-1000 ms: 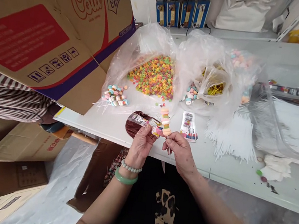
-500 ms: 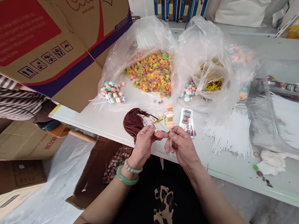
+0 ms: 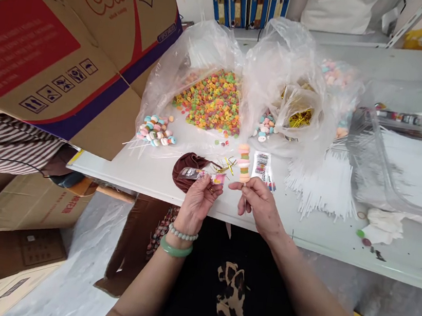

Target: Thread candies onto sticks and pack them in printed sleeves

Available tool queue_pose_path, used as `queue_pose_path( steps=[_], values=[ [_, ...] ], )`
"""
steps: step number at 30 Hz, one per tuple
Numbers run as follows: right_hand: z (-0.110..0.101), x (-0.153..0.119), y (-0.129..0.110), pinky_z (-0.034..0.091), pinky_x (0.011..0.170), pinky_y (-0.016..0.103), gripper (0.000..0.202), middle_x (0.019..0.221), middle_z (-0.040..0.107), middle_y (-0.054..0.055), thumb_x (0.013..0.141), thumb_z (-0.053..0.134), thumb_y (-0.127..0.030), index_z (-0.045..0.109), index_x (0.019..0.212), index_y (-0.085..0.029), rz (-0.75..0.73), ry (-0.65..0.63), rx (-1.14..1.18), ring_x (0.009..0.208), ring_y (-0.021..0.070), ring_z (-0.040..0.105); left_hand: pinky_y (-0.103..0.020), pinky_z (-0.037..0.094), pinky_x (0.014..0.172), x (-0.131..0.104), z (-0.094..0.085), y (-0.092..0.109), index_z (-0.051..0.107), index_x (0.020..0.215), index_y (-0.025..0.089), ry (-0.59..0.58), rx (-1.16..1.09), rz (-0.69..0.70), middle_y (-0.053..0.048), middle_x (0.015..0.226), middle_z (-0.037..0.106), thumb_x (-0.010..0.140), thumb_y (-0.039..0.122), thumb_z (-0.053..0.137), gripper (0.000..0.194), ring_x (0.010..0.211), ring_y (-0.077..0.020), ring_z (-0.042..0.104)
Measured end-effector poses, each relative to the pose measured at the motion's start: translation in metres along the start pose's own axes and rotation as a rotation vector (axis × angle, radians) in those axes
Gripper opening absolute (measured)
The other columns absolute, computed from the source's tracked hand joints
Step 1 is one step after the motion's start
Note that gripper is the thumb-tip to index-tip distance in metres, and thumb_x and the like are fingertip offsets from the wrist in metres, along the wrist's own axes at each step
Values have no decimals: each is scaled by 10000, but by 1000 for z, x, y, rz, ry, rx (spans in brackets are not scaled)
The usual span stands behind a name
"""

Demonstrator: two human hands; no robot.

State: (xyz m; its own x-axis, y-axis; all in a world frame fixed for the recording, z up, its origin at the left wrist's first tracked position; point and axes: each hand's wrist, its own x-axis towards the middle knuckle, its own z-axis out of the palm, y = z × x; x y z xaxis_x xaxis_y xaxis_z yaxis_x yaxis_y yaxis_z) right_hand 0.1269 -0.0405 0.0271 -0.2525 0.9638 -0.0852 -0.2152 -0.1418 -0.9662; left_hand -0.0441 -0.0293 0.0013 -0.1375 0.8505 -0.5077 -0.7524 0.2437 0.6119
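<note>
My left hand [image 3: 199,203], a beaded bracelet and green bangle at its wrist, pinches a small printed plastic bag [image 3: 190,174] that lies sideways. Between thumb and fingers of my right hand [image 3: 262,206] is the stick of a candy skewer [image 3: 243,163]. The skewer stands upright, with pastel and green-brown pieces threaded on it. A gap separates it from the bag. Behind my left hand rest a dark brown cloth [image 3: 191,159] and several gold twist ties [image 3: 230,165]. More printed bags [image 3: 262,166] lie flat just beyond my right hand.
Ring candies [image 3: 214,101] lie on plastic at the back, with finished-looking skewers [image 3: 156,130] to their left. White sticks [image 3: 332,182] are heaped at right beside a clear tub [image 3: 391,174]. A big carton [image 3: 103,61] leans in at left; an open box [image 3: 121,250] sits below the table edge.
My hands have moved apart. The printed bag has swung left with my left hand and shows its print. The skewer has shifted slightly right and stands straighter.
</note>
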Motion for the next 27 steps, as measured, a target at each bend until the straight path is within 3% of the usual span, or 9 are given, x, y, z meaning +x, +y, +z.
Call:
queue_pose_path(
  steps=[3,6,14,21,24,27],
  values=[
    [-9,-9,0,355,494,244,147,747,633,-33,899,524,-315,510,783,-225,-74,101,-242,450,81,453,-277,537,609,5,-2,7,630,731,159,68,-86,-52,-14,624,672,801,284,730,175,558,-131,633],
    [-13,-18,2,391,575,249,146,657,565,-38,900,520,-293,570,778,-229,-161,172,-482,544,110,494,-269,543,624,7,-2,14,631,730,156,86,-161,-75,-12,621,665,870,311,652,211,563,-117,624],
    [1,-25,14,379,599,230,167,637,602,-33,936,479,-271,634,888,-230,-365,127,-854,588,118,560,-242,549,632,3,1,19,652,727,160,18,-216,-38,-25,644,678,960,301,496,314,548,-102,609],
    [-1,-25,13,321,585,253,214,656,641,-9,921,475,-189,662,820,-213,-561,179,-1144,592,123,558,-262,558,622,3,-3,21,635,717,144,32,-157,10,-45,694,702,904,305,600,249,592,-125,646],
    [-4,-26,9,268,562,285,256,563,569,-7,904,469,-149,659,745,-213,-659,188,-1335,541,129,486,-290,564,630,3,-3,24,634,771,160,12,-121,118,-23,727,708,808,268,719,142,680,-162,681],
    [-7,-26,6,248,565,303,276,535,543,-3,891,462,-118,672,748,-226,-738,197,-1473,529,133,447,-297,563,668,2,-4,28,631,793,187,-24,-120,219,20,731,697,689,207,812,210,702,-151,672]
  ],
)
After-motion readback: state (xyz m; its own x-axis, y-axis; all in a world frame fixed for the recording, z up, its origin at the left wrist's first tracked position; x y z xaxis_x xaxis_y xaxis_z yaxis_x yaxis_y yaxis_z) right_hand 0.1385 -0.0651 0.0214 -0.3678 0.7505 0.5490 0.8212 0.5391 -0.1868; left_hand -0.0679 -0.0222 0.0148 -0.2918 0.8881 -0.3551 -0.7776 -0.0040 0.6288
